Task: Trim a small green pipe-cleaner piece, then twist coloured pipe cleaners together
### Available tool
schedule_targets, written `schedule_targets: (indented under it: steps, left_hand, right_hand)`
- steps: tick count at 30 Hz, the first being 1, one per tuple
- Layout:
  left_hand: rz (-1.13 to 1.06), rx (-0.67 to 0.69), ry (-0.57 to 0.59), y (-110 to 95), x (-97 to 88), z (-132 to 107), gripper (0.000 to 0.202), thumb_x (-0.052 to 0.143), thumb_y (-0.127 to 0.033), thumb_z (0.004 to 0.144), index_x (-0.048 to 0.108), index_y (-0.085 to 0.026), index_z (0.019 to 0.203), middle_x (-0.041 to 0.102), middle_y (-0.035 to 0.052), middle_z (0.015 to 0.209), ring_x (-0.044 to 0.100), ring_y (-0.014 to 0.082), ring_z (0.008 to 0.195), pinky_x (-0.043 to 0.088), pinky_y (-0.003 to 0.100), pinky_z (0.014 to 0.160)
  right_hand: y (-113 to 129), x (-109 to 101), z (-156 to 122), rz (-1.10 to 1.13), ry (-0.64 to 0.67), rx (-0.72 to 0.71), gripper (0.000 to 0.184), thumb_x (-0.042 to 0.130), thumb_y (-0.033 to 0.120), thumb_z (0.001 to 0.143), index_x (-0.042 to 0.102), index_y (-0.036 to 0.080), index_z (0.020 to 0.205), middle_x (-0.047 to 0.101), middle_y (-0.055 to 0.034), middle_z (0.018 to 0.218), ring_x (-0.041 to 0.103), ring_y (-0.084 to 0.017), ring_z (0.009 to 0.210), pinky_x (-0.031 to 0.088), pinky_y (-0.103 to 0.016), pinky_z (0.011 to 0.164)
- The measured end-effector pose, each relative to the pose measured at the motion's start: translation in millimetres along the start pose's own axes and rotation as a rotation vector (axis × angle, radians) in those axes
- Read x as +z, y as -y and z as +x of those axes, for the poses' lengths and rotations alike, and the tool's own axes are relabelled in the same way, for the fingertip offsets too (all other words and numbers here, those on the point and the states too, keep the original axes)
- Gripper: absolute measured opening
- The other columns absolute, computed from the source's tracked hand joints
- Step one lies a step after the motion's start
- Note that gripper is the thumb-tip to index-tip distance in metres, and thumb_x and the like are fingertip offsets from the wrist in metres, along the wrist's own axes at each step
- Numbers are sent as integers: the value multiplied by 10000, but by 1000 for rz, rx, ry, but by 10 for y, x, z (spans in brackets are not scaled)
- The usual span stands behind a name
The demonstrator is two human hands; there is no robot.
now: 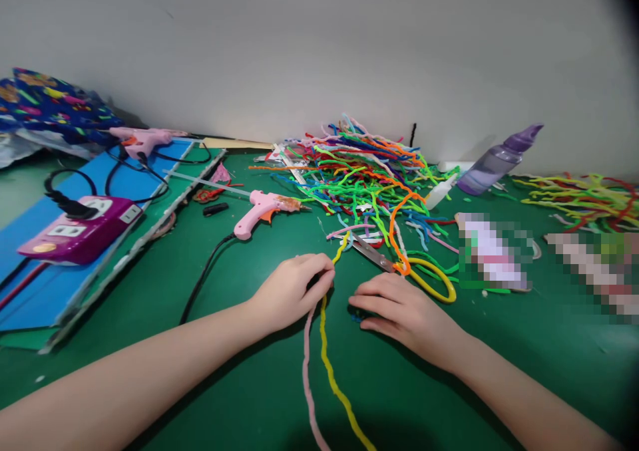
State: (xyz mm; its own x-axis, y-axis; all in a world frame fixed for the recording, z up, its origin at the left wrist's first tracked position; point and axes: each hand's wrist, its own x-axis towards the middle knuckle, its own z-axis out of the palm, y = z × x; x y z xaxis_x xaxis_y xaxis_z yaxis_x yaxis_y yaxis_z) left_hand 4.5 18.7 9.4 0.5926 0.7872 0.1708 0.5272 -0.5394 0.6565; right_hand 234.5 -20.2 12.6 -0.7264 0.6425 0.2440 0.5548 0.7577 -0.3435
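My left hand (299, 288) is closed in a pinch on a yellow pipe cleaner (333, 378) and a pink pipe cleaner (309, 391). Both hang down toward the bottom edge, and the yellow one's other end sticks out above my fingers. To the right, my right hand (404, 311) lies low over the table with its fingers curled. A small dark blue bit shows between its thumb and fingers, too hidden to name. Just beyond that hand lie scissors (430, 279) with yellow handles, an orange pipe cleaner (398, 238) across them.
A big heap of coloured pipe cleaners (359, 165) lies at the back. Left of it are a pink glue gun (257, 213), another glue gun (142, 142) and a purple power strip (80, 231). A purple bottle (492, 165) leans at the right, near more pipe cleaners (589, 195).
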Motion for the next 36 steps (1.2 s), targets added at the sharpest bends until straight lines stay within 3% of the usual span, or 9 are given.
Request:
schedule_targets:
  steps: [6,15,17,19,21,23,25,31,36]
  left_hand:
    - [-13,1,-5,8,3,3,199,361,-248,917,540,-189,852,615,15,794,565,142,756,439,262,712]
    - [-15,-11,-4,-6,-4,-6,199,361,-246,916,536,-191,840,611,13,794,564,143,763,438,267,723]
    - [-16,-7,-3,-4,-4,-2,202,358,-242,915,539,-193,840,610,16,795,566,144,764,440,264,719]
    - [-21,-3,0,1,-3,1,206,356,-243,915,542,-192,841,608,19,792,567,144,759,443,264,712]
    - [-23,-4,-4,5,-2,3,207,357,-243,914,543,-190,839,607,20,786,568,144,751,446,264,704]
    - [-24,-11,-5,5,-3,4,207,358,-243,913,543,-190,836,607,19,782,567,144,745,448,264,699]
    - [-24,-16,-2,-1,-6,5,207,360,-243,913,544,-190,835,609,17,783,568,143,747,448,264,699]
    - [-59,-19,-2,-31,-19,8,204,371,-239,915,554,-193,836,630,10,797,577,136,758,439,255,711]
    - [-158,56,60,-23,-31,1,191,388,-231,914,565,-186,858,644,5,814,584,112,746,434,234,721]
  right_hand:
    - [42,-11,12,-7,96,-75,275,410,152,920,602,195,1113,621,-77,1033,548,-151,959,470,-287,833]
    - [55,-21,-34,-18,106,-101,260,371,112,921,611,159,1010,616,-76,975,552,-147,914,467,-288,828]
    - [-7,-92,-43,-19,4,-71,244,400,118,912,617,180,1006,624,-61,949,567,-136,901,477,-273,816]
    - [-99,-178,-47,-105,-233,42,249,439,115,892,615,199,1046,621,-66,977,575,-155,941,481,-301,843]
    - [-188,-253,-43,-280,-494,218,315,485,125,866,572,189,1162,555,-119,1167,522,-228,1099,450,-391,925]
    - [-238,-294,-31,-410,-584,339,412,516,151,850,498,146,1261,384,-174,1364,389,-307,1248,389,-480,988]
    - [-228,-289,-17,-430,-530,351,427,520,163,846,482,112,1269,301,-190,1417,316,-328,1296,346,-514,1020]
    - [10,-143,4,-299,-270,151,326,502,140,846,561,142,1166,461,-136,1323,385,-265,1263,325,-490,1055]
    - [100,-46,28,-297,-40,13,412,433,146,894,461,177,1305,501,-67,1338,404,-215,1263,285,-477,1088]
